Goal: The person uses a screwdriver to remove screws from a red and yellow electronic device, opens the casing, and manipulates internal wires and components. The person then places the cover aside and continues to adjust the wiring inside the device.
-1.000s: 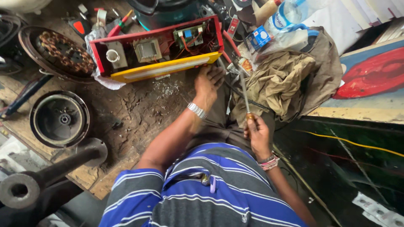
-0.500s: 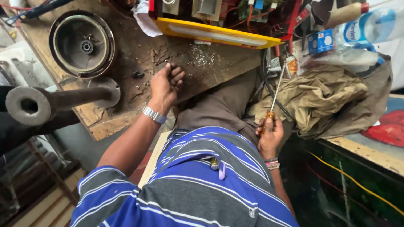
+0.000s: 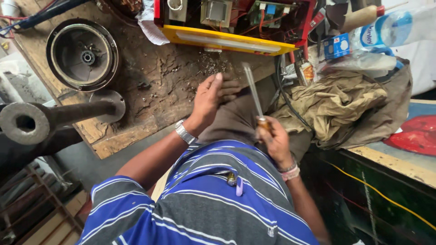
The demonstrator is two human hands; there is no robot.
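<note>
- Right hand (image 3: pixel 274 143) wrapped shut on the screwdriver (image 3: pixel 255 102) handle; shaft points up toward the open red-and-yellow unit (image 3: pixel 236 27).
- Left hand (image 3: pixel 213 97) flat on the bench (image 3: pixel 154 90), fingers loosely out, holding nothing; just below the small metal bits (image 3: pixel 211 63) by the unit's yellow edge.
- Risk: blade tip sits just beside the left fingers; a slip could jab them.
- Risk: palm could sweep the bits off the bench edge.
- Exposed wiring in the unit; the metal shaft could short it if it's live.

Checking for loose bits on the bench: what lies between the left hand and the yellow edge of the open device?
In the head view, metal shavings lie on the worn wooden bench between the left hand and the yellow edge.
</note>
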